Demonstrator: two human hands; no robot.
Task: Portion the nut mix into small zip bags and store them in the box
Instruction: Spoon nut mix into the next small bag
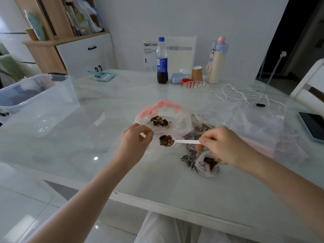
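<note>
spoon (pixel 172 142) heaped with nuts, over small bag (pixel 158 133) mouth at table (pixel 87 137) centre | right hand (pixel 221 144) pinches spoon handle | left hand (pixel 135 139) pinches bag rim | filled bags (pixel 201 155) beside | box (pixel 37 97) far left

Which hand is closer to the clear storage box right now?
Left. The left hand pinches the small zip bag open mid-table, on the side toward the clear storage box; the right hand holds the spoon farther from it.
</note>
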